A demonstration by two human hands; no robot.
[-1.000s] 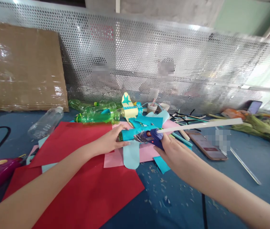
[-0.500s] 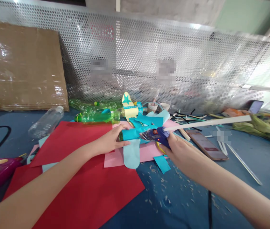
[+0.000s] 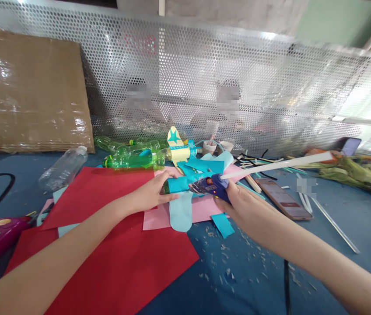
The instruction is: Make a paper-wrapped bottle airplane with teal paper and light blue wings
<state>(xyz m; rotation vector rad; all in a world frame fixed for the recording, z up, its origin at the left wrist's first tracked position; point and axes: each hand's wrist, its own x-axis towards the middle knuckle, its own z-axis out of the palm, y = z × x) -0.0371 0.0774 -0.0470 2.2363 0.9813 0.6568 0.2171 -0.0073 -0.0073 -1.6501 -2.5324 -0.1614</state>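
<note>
Left hand (image 3: 154, 192): thumb and fingers curved part-way round the left end of the blue-wrapped bottle (image 3: 178, 185), gripping it. The bottle lies on its side above pink paper (image 3: 155, 221), mid-bench (image 3: 254, 280) as I see it. A rounded light blue paper flap (image 3: 180, 215) extends from beneath it towards the person.

Right hand (image 3: 238, 199): fingers closed round the handle of a dark blue glue gun (image 3: 217, 187), red lamp lit, a long white glue stick (image 3: 280, 166) protruding from its rear. The nozzle points at the blue wrapping; contact cannot be confirmed from here.

Surroundings: large red sheets (image 3: 120, 271) under the left forearm; a small blue scrap (image 3: 223, 225) just beside the right hand; a phone (image 3: 284, 199) further right, lying flat. Behind the left hand, green bottles (image 3: 133, 162) lie beside a yellow-wrapped model (image 3: 180, 153) bearing a star. A clear bottle (image 3: 64, 168) lies left, before an upright cardboard panel (image 3: 31, 92).
</note>
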